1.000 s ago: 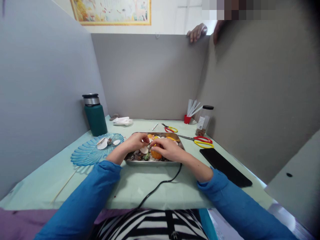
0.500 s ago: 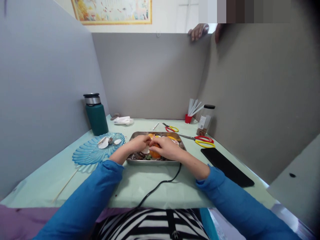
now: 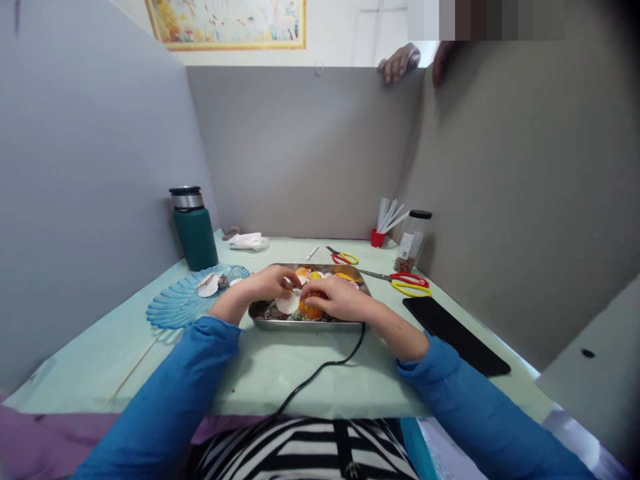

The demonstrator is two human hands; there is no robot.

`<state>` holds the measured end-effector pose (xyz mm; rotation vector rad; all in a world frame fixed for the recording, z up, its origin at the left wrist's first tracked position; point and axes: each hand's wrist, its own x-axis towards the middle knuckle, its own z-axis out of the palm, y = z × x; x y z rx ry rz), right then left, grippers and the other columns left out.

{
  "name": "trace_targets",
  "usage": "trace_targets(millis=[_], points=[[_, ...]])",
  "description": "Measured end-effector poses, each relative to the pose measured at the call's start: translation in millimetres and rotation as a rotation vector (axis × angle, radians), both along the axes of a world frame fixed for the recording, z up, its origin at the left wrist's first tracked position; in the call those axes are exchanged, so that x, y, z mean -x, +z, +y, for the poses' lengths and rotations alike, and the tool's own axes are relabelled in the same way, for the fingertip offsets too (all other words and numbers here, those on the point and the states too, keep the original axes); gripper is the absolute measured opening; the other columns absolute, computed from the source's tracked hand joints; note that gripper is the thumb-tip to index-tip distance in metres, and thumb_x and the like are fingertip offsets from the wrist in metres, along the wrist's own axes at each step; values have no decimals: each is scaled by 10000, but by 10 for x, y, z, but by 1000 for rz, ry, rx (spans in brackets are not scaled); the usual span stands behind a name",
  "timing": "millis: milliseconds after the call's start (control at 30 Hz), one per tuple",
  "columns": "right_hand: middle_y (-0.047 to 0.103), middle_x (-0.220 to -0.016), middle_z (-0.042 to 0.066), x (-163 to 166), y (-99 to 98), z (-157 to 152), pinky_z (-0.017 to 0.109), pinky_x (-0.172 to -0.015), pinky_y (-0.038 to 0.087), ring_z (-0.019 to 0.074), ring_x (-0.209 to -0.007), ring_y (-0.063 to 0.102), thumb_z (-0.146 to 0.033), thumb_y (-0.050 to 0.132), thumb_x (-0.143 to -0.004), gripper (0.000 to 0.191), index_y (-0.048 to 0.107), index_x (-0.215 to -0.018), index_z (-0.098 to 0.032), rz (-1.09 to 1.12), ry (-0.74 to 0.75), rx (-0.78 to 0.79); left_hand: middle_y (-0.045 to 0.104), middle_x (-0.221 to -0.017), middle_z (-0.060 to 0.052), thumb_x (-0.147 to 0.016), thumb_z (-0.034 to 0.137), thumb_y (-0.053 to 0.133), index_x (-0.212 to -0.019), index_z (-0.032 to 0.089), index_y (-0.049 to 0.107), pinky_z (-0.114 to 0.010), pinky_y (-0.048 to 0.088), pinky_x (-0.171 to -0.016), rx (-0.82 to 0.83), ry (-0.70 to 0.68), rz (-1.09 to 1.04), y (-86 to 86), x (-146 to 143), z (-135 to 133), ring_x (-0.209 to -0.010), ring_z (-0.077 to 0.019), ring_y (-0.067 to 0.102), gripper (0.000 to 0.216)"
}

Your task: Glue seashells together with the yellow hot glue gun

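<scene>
A metal tray (image 3: 305, 325) holds shells and colourful pieces. Over its left part is my left hand (image 3: 273, 283), fingers bent and apart, with nothing visible in them. Just below those fingertips lies a white shell (image 3: 289, 304). My right hand (image 3: 341, 297) reaches in from the right, its fingers stretched left and spread over a round orange piece (image 3: 312, 307). Whether they touch it I cannot tell. Yellow and orange pieces behind the hands are partly covered. Left of the tray, a blue scalloped plate (image 3: 173, 303) carries several shells, partly behind my left wrist.
A green bottle (image 3: 194, 233) stands at the back left. To the right are small scissors (image 3: 344, 257), large scissors (image 3: 407, 283), a jar (image 3: 413, 241), a red cup (image 3: 378, 238) of white sticks and a black slab (image 3: 455, 335). A black cable (image 3: 323, 365) crosses the front. Another person's hand (image 3: 400, 63) rests on the partition.
My left hand has moved left and slightly up, away from my right hand, uncovering the white shell. My right hand has hardly moved.
</scene>
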<state>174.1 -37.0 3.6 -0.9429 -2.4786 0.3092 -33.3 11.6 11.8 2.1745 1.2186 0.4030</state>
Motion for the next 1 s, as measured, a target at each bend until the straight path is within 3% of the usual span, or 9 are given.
trace_targets(millis=[267,367,533,633,767,900,1000], points=[[510,-555,-50,22,-30,14,216,-518,273,91,-519,427,-296,512,-872,194,665,-915,-185,258,-111,61,721,-828,-65,-594,306,667,-910,132,704,-259,476,-646,-94,70,-131,-13,-74,-5,-783,-220,648,362],[572,-632,-30,50,-68,25,219,-557,310,98,-573,480,-283,544,-861,164,678,-892,-193,210,-80,26,719,-819,-59,-603,300,669,-894,132,707,-250,473,-637,-93,57,-148,-7,-104,-44,-758,-205,643,338],[648,-924,44,67,-103,65,263,-726,380,161,-849,561,-257,639,-803,80,707,-814,-216,212,-72,-218,720,-868,-83,-578,241,691,-852,137,700,-280,495,-680,-126,168,-228,-50,-81,28,-785,-217,655,293],[672,-846,32,48,-74,87,268,-726,403,155,-807,568,-249,607,-816,106,700,-825,-199,399,-84,-135,721,-861,-85,-577,224,705,-859,142,688,-305,508,-699,-118,223,-352,-58,-78,66,-789,-216,663,294],[646,-721,4,30,-48,92,237,-572,395,116,-609,525,-242,565,-802,141,676,-852,-170,596,-154,82,711,-927,-98,-583,226,737,-898,130,662,-339,507,-780,-71,159,-552,-8,-137,-4,-845,-210,663,338],[587,-650,-16,26,-83,107,232,-548,384,112,-569,499,-257,578,-785,156,649,-895,-171,619,-216,50,693,-1010,-109,-617,210,734,-964,123,637,-325,501,-802,0,32,-664,30,-215,-112,-924,-209,649,371],[622,-708,2,23,-108,133,238,-585,406,118,-614,535,-251,568,-792,116,633,-843,-169,605,-248,39,678,-1060,-125,-639,224,730,-1028,122,614,-282,507,-690,28,12,-680,19,-264,-157,-895,-214,654,419]])
